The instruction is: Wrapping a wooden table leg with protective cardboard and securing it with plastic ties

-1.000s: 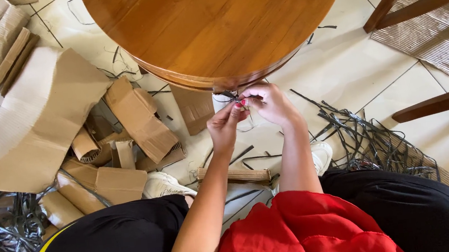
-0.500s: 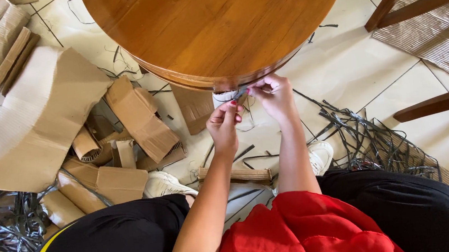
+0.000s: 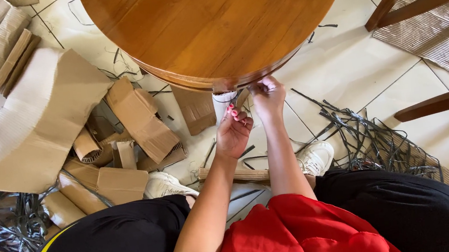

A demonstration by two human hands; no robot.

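Note:
I sit on the floor in front of a round wooden table. My right hand is raised to the underside of the table's near rim, its fingers pinched on the upper end of a thin brown strip. My left hand is just below and to the left, palm turned up, with its red-nailed fingers curled around the strip's lower end. What the strip meets under the rim is hidden.
Torn cardboard pieces lie on the tiled floor at left. A tangle of dark thin strips lies at right, another at far left. Wooden chair legs and a corrugated sheet are at right. My white shoes rest below the hands.
Both hands have moved up toward the table rim. The right hand rose to the edge, and the left hand turned palm up beneath it.

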